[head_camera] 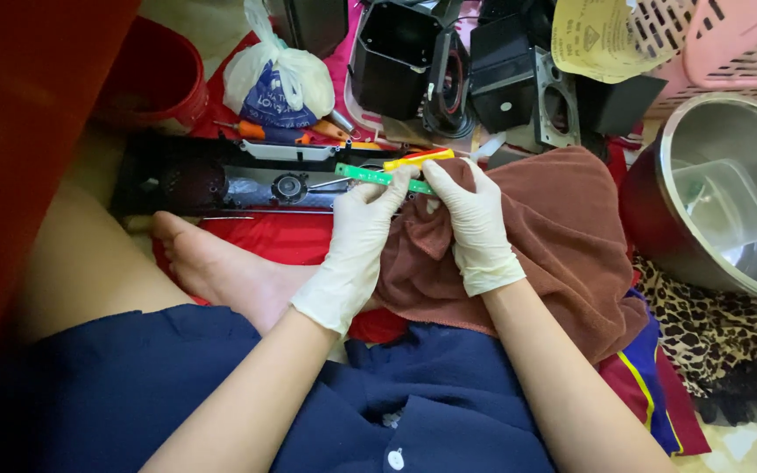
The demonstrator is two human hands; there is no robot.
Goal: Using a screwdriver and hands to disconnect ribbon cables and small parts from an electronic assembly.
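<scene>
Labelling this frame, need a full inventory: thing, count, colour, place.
green strip: 1, green, held in both hands
yellow tool: 1, yellow and red, just behind the strip
brown towel: 1, brown, under the right hand
black panel: 1, black, long, beyond the foot
plastic bag: 1, white over blue, top left
red bucket: 1, red, far left
black boxes: several, black, top centre
pink basket: 1, pink, top right
metal pot: 1, silver, right, clear tub inside
left hand: white glove, grip on the strip
right hand: white glove, on strip and towel
</scene>
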